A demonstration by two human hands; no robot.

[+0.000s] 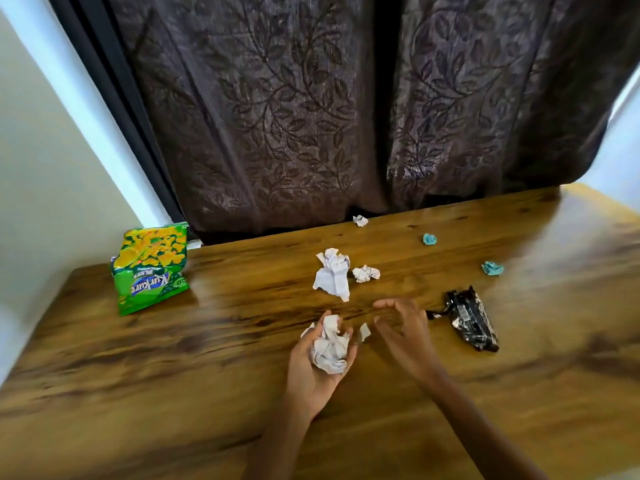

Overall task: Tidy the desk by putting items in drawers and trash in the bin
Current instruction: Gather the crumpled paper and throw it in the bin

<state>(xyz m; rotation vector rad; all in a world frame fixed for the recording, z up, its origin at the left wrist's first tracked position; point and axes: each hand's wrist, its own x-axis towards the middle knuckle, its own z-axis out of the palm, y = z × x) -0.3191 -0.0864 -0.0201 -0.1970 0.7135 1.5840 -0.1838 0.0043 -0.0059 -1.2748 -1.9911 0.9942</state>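
In the lower middle of the frame, the fingers of the left hand curl loosely upward around a wad of crumpled paper, cupping it in the palm rather than pinching it. Just to the right, the right hand hangs over the worktop with its fingers spread and half bent, holding nothing; a small paper scrap sits between the two hands.

Further up, near the centre, lie a larger crumpled sheet and a small paper ball just beside it. A tiny white scrap rests by the curtain, and two blue balls lie toward the right. A black wrapper lies right of the right hand; a green snack bag stands at the left.

All of this looks feather-light, soft and springy. The paper should crush down safely, so several pieces can be gathered into one palm. The wrapper and bag are probably slick film, best pinched at a crimped edge. No bin or drawer is in view.
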